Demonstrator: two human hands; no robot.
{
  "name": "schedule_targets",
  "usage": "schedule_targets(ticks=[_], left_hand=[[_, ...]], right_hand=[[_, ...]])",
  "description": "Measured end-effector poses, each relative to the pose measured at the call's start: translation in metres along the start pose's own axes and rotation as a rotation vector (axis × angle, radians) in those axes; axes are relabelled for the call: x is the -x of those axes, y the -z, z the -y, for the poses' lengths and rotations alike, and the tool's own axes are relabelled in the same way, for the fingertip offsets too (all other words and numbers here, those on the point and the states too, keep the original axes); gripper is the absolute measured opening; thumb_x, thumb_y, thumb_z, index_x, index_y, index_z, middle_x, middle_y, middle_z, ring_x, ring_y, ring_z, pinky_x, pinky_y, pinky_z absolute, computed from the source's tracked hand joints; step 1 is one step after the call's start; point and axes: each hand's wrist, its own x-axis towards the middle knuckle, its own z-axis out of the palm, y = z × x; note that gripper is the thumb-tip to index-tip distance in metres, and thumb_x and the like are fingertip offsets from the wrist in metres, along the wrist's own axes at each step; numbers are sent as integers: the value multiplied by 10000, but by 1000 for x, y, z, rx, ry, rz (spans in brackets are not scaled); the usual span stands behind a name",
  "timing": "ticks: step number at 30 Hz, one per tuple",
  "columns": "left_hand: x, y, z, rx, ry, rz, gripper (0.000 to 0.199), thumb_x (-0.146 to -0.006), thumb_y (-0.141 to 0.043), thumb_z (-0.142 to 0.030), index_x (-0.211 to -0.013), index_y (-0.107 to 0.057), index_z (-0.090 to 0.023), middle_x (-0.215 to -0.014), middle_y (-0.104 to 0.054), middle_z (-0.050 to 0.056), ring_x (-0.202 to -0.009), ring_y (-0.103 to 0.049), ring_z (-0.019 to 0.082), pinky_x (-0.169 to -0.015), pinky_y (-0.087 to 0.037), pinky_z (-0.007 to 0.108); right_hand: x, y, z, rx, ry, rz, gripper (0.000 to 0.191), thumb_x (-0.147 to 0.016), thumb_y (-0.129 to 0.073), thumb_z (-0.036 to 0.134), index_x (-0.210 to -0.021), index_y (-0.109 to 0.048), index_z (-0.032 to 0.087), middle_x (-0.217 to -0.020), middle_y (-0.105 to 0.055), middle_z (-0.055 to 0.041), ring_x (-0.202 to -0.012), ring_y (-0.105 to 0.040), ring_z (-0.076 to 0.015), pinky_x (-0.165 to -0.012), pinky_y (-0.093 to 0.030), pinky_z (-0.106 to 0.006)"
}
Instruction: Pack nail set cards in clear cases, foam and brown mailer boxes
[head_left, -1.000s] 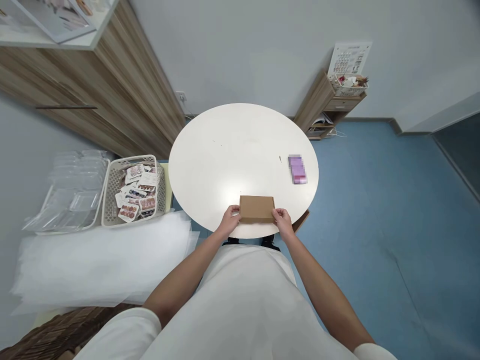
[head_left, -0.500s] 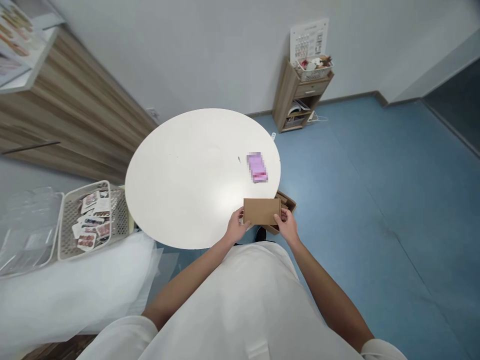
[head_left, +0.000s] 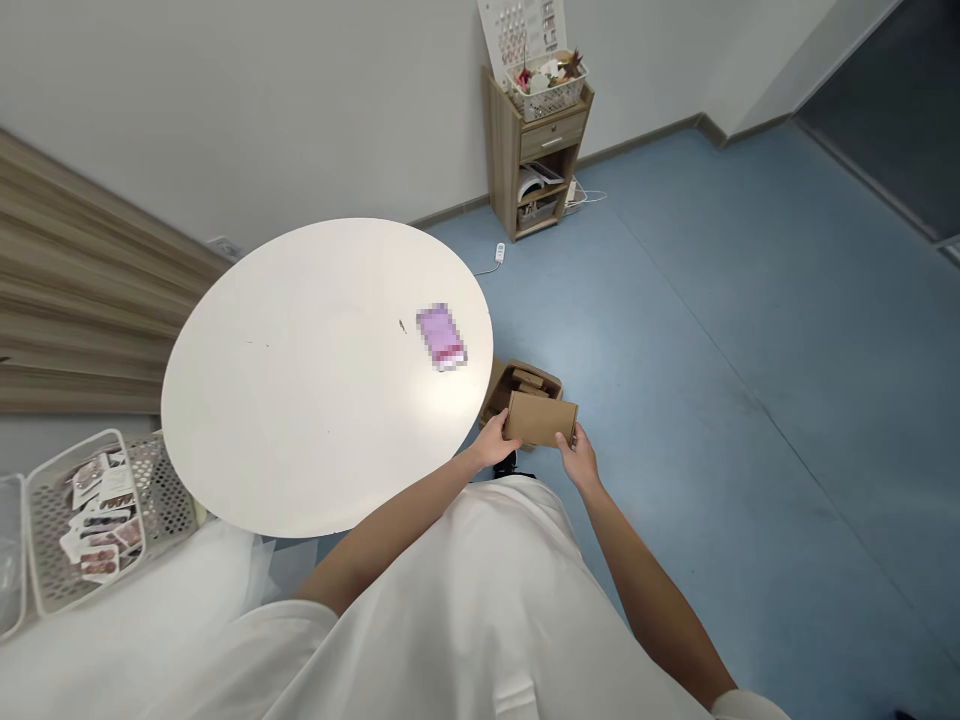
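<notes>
A flat brown cardboard box (head_left: pixel 540 420) is held level in front of my body. My left hand (head_left: pixel 495 441) grips its left end, thumb on top. At the right end, my right hand (head_left: pixel 578 460) closes on the near corner, also with the thumb on top. Beneath and behind it, a larger open carton (head_left: pixel 556 382) sits on the floor with several similar small boxes inside. The held box hides part of that carton.
The white round table (head_left: pixel 300 400) stands to my left, with a blurred purple item (head_left: pixel 441 335) near its right edge. A perforated basket of cards (head_left: pixel 45 560) is at lower left. Against the wall stands a small wooden cabinet (head_left: pixel 504 150). A white plug strip (head_left: pixel 500 253) lies on the floor.
My view has turned to the right, so the table sits further left. Both hands with the cardboard box moved off the table's edge to above the carton, and the box tilted slightly.
</notes>
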Motion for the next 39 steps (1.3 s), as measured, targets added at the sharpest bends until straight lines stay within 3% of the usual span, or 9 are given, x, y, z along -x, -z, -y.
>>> schedule_targets(ticks=[3,7,13,19,22,27,32,39], left_hand=[[-6,0,-2,-66,-65,41,551,-638,-615,-154,-1172,-486,-194,-1153,-558,68,-1055,-513,214,-931,-389,362],[-2,8,10,-114,47,-66,531,-617,-661,-218,-1130,-528,-187,-1200,-529,103,-1106,-486,267,-958,-362,413],[26,37,23,11,158,-49,479,-673,-626,-301,-1127,-524,-189,-1185,-537,111,-1094,-498,252,-920,-399,400],[68,72,24,44,214,-213,534,-709,-589,-376,-1171,-471,-136,-1138,-538,140,-948,-564,209,-818,-452,353],[93,90,28,75,223,-301,509,-723,-567,-382,-1160,-478,-137,-1123,-539,135,-911,-570,188,-778,-463,318],[146,125,46,161,225,-471,467,-744,-542,-350,-1161,-479,-150,-1116,-544,126,-908,-562,174,-753,-467,294],[212,156,83,275,227,-664,446,-744,-546,-344,-1145,-491,-157,-1096,-555,115,-891,-569,168,-749,-469,291],[300,185,131,416,241,-920,412,-731,-570,-325,-1091,-516,-132,-1053,-577,116,-876,-581,166,-770,-464,292]], right_hand=[[-6,0,0,65,9,-55,612,-709,-480,439,-1247,-377,168,-1246,-471,-108,-1169,-412,-239,-944,-348,-386],[-10,-6,-1,120,7,13,667,-713,-475,441,-1292,-313,152,-1324,-374,-121,-1238,-324,-245,-1004,-281,-397],[-9,-23,13,80,18,179,624,-715,-489,419,-1273,-338,185,-1308,-375,-124,-1107,-482,-242,-886,-421,-367],[-3,-51,45,65,62,327,539,-722,-496,393,-1222,-403,213,-1288,-398,-93,-927,-579,-171,-788,-474,-298],[3,-74,63,90,128,408,501,-730,-486,391,-1194,-435,208,-1254,-443,-96,-870,-590,-160,-767,-477,-305],[29,-123,97,144,280,548,388,-725,-494,381,-1054,-543,181,-998,-608,-83,-842,-592,-179,-774,-466,-328],[75,-180,125,250,398,741,342,-739,-475,386,-1010,-564,197,-982,-610,-70,-813,-585,-177,-737,-472,-335],[142,-261,142,363,542,943,324,-731,-484,380,-983,-577,199,-945,-616,-66,-750,-578,-164,-676,-474,-321]])
